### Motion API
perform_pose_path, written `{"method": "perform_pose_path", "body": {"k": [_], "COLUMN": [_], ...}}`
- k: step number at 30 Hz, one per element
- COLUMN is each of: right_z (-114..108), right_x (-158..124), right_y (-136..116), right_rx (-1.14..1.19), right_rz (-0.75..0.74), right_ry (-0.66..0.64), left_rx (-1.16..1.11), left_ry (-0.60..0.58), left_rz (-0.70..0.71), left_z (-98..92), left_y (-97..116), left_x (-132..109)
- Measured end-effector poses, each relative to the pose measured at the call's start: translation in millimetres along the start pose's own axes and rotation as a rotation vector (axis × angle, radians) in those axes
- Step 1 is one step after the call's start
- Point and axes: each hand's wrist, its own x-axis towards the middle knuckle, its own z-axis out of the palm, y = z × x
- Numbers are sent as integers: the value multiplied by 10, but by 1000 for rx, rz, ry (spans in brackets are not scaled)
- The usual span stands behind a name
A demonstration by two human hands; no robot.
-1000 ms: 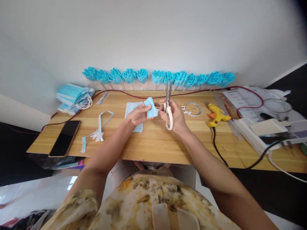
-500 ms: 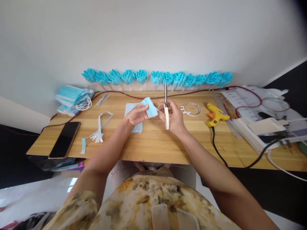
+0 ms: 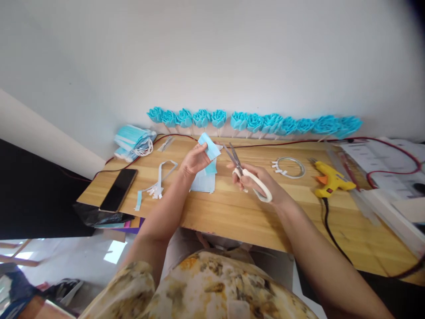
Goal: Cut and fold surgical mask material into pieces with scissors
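Between thumb and fingers, my left hand (image 3: 195,158) pinches a blue piece of mask fabric (image 3: 209,146), held above the table. White-handled scissors (image 3: 259,186) are in my right hand (image 3: 249,175), their blades slightly parted and pointing up and left toward the fabric without touching it. Below my left hand, more light blue fabric pieces (image 3: 203,182) lie flat on the wood. Left of my forearm are white cut strips (image 3: 156,190) and a small blue scrap (image 3: 138,200).
Blue fabric flowers (image 3: 272,122) on sticks lean in a row along the wall. A stack of face masks (image 3: 131,139) and a phone (image 3: 118,190) lie left. A tape ring (image 3: 292,167), a yellow glue gun (image 3: 332,178) and cables are right. Someone else's limb (image 3: 43,308) shows lower left.
The scissors have swung from upright to pointing up-left, and their blades have parted. My right hand has moved away from the fabric. The view has shifted, so the table appears farther right.
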Motion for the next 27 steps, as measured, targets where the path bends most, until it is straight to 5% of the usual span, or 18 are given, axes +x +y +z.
{"method": "perform_pose_path", "body": {"k": [6,17,27], "right_z": [-26,-69,-68], "right_x": [5,-12,-2], "right_y": [14,105,68], "right_rx": [-6,47,48], "right_rz": [115,58,51], "right_ry": [-102,-202,-167], "left_rx": [2,-34,-27], "left_ry": [-52,-67,-151], "left_rz": [13,26,4], "left_z": [32,3,1], "left_y": [23,28,14], "left_x": [-37,-18,-62]}}
